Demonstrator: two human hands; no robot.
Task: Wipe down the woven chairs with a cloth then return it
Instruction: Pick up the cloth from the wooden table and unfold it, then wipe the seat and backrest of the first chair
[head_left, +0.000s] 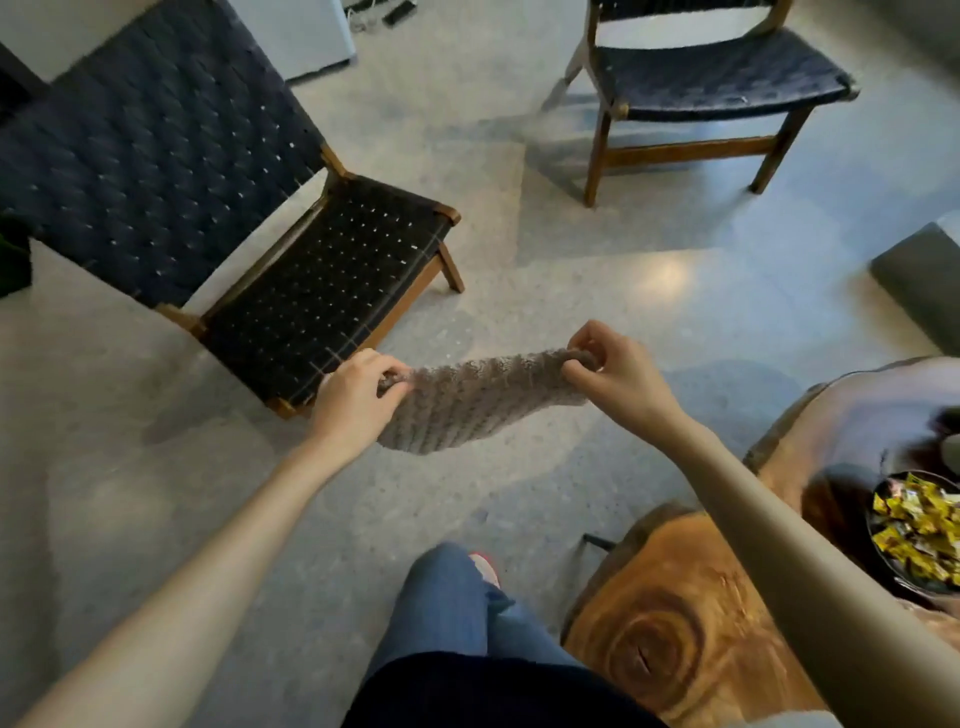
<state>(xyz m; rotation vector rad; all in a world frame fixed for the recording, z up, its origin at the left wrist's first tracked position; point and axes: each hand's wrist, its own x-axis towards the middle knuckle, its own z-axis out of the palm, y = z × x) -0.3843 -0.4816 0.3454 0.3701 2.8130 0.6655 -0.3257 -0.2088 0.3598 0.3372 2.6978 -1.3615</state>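
Near chair (218, 208) sits on the left, nothing touching it. Left hand (358, 389) and right hand (613, 371) each pinch a top corner of the grey cloth (467, 405), which hangs stretched in the air between them. I'd fold it into a pad first so it doesn't snag the weave. Far chair (711, 83) is cut off at the top, and the bowl (919, 535) at the right edge.
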